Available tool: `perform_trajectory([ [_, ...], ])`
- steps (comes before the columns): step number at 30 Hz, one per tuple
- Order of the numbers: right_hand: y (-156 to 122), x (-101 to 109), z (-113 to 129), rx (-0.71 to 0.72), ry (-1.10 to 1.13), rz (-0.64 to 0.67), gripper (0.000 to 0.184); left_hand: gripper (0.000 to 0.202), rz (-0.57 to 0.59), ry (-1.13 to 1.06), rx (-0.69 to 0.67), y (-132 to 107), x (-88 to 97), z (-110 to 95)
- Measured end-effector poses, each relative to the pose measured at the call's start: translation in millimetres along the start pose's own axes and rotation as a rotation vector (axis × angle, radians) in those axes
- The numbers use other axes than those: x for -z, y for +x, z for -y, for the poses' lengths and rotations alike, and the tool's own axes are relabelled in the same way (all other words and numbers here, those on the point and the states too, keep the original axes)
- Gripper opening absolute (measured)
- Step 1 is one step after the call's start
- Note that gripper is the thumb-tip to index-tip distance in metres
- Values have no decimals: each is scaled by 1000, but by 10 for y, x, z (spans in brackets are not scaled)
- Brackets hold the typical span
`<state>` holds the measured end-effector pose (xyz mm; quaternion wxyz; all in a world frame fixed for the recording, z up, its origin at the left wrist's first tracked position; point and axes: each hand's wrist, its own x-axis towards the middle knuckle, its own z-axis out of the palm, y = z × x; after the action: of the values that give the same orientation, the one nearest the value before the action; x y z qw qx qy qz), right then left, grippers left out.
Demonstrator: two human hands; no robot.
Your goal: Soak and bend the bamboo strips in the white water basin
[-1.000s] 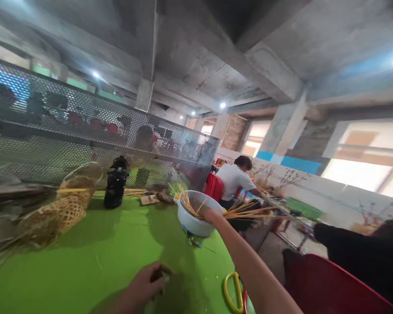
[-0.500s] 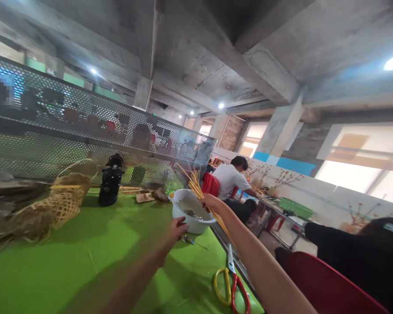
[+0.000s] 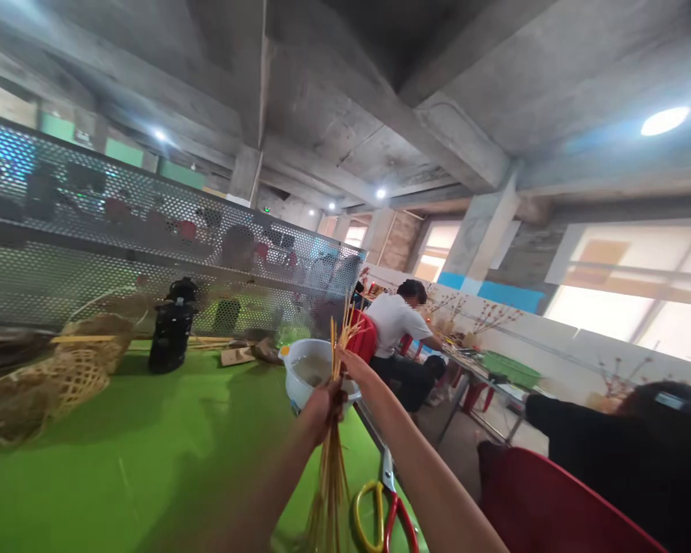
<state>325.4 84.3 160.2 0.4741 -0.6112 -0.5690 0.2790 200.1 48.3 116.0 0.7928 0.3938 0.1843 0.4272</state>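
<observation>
Behind green table (image 3: 86, 491), metal screen (image 3: 178, 261) full of little holes, prob. to split 1 side from other. Bunch of thin strips (image 3: 332, 491) held up on end over near part of table, in front of white tub (image 3: 299, 390). L hand (image 3: 325, 407) wrapped snug around middle; R hand (image 3: 352, 365) wrapped higher up, fingers curled in on same bunch, no gap to see. Prob. 2 hands b/c of long, floppy ends, spread out top & bottom. Tub set nr table edge, prob. for easy reach. Scissors (image 3: 388, 480) by R arm, handles toward body, maybe for quick grab. Woven basket (image 3: 81, 376) & black bottle (image 3: 171, 334) off to L, prob. out of way.
</observation>
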Motion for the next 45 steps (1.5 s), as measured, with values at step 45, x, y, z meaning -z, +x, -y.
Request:
perform_trajectory([
  [45,465,1000,231,195,-424,-777,15,26,109,-64,145,3,402,-115],
])
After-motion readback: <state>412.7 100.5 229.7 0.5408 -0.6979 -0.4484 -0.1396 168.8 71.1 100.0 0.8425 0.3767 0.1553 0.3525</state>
